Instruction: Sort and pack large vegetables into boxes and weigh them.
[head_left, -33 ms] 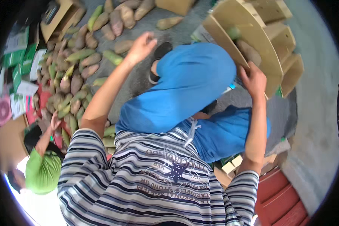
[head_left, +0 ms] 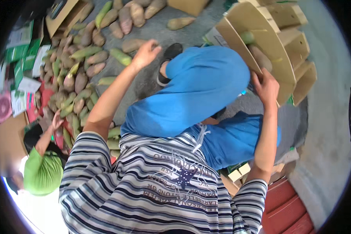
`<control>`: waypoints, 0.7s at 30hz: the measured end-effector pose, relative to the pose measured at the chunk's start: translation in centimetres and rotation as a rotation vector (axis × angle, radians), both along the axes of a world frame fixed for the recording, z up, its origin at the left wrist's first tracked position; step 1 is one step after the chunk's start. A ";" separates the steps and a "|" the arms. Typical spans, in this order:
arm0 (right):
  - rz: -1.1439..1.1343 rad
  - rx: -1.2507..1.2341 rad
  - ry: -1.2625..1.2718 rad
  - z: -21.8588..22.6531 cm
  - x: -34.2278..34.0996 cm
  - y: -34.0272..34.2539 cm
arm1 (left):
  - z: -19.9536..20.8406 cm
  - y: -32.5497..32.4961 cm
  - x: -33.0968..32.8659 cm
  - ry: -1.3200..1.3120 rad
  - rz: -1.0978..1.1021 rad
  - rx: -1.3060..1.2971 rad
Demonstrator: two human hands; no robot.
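My left hand [head_left: 145,55] hovers over the dark floor in front of my raised knee, fingers loosely bent and apart, with nothing visible in it. Beyond it lie a tapering brown vegetable [head_left: 132,45] and a green one [head_left: 121,57]. On the right, my right hand [head_left: 266,87] grips the near wall of an open cardboard box [head_left: 232,34], thumb outside and the other fingers partly hidden by the rim. Inside the box are a long brown vegetable [head_left: 260,57] and a pale green one [head_left: 247,38].
A large heap of brown and green vegetables [head_left: 81,82] spreads over the floor at left. Another person in a green shirt [head_left: 43,171] reaches toward it. More open cardboard boxes [head_left: 296,45] stand beyond mine. A red slatted surface [head_left: 286,202] is at lower right.
The view has shifted slightly, so the box and heap sit a little further right in it. My left hand is slightly nearer my knee; my right hand stays on the box.
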State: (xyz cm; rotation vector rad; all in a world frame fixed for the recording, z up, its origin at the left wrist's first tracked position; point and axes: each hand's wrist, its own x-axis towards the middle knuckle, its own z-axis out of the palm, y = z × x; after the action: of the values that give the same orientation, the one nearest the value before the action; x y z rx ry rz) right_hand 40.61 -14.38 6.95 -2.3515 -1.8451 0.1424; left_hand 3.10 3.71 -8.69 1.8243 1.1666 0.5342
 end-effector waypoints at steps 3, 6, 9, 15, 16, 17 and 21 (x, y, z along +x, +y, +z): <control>0.056 0.008 -0.024 -0.1 -0.6 -0.1 | -5.6 -2.3 -6.1 0.223 0.105 -0.069; 0.050 0.017 -0.012 0.0 -1.0 -0.1 | -9.6 -2.9 -10.7 0.327 0.325 -0.461; -0.002 -0.006 0.005 0.5 -1.5 0.4 | -11.7 -3.0 -12.8 0.324 0.524 -0.458; 0.040 0.062 -0.006 -0.4 -0.9 0.1 | -13.6 -1.3 -11.0 0.513 0.435 -0.454; 0.044 0.056 -0.009 -0.5 -0.8 0.0 | -13.7 -1.4 -10.5 0.511 0.437 -0.462; 0.025 0.040 0.005 -0.5 -0.8 -0.1 | -13.8 -1.6 -10.1 0.469 0.492 -0.508; 0.005 0.011 0.001 -0.3 -0.9 0.2 | -15.2 -1.8 -9.6 0.313 0.838 -0.473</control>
State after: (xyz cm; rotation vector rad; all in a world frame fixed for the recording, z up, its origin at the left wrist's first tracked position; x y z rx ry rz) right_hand 39.71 -14.20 6.64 -2.3395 -1.8472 0.1333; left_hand -6.52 1.87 -23.93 0.9801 2.0806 0.3752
